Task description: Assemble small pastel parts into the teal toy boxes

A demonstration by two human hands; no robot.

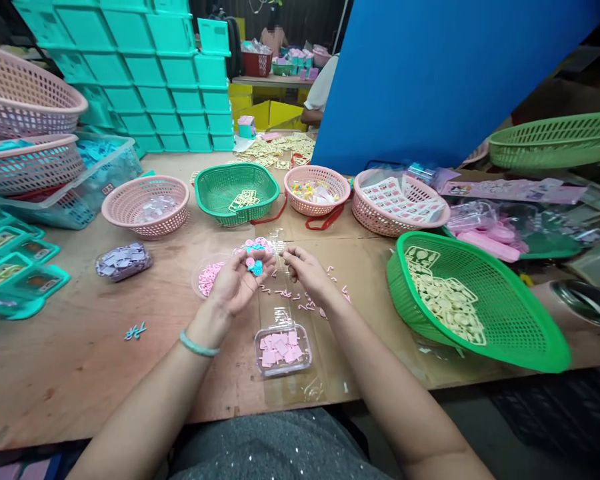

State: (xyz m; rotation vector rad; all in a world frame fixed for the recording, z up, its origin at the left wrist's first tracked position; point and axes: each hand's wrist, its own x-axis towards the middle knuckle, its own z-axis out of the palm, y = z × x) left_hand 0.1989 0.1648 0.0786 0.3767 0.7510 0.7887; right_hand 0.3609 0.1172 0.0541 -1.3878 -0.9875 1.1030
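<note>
Person, lower frame: forearms (145,407) bare; pale green bangle (199,345) behind left hand (237,283); dark grey glitter-flecked garment (275,447) at bottom centre.

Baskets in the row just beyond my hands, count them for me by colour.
Pink baskets: 3
Green basket: 1
Total: 4

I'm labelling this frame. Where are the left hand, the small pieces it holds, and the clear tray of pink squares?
left hand (233,288), head view, on the palm.
small pieces (255,267), head view, on the teal one.
clear tray (283,371), head view, on its near wall.
</note>
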